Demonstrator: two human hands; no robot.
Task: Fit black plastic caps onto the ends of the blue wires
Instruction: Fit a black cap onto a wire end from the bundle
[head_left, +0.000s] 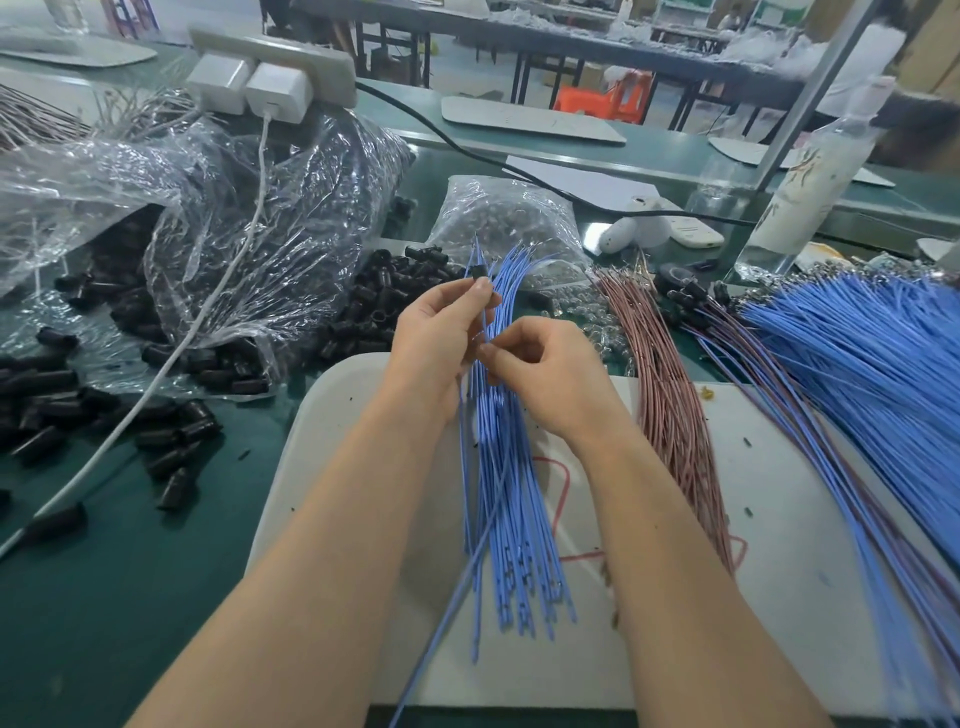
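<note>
My left hand (439, 338) holds a bundle of blue wires (511, 499) upright over a white board (332, 415), and its thumb and forefinger pinch a small black cap (478, 271) at the top of one wire. My right hand (545, 374) pinches a single blue wire just below and right of the cap. The wire tips fan out above both hands. Loose black caps (384, 306) lie in a heap beyond my left hand, and more are scattered at the left (47, 410).
Crinkled clear plastic bags (234, 208) lie at the left under a white charger cable (171, 358). Pink wires (670, 395) and a big sheaf of blue wires (872, 364) lie at the right. A plastic bottle (810, 176) stands at the back right.
</note>
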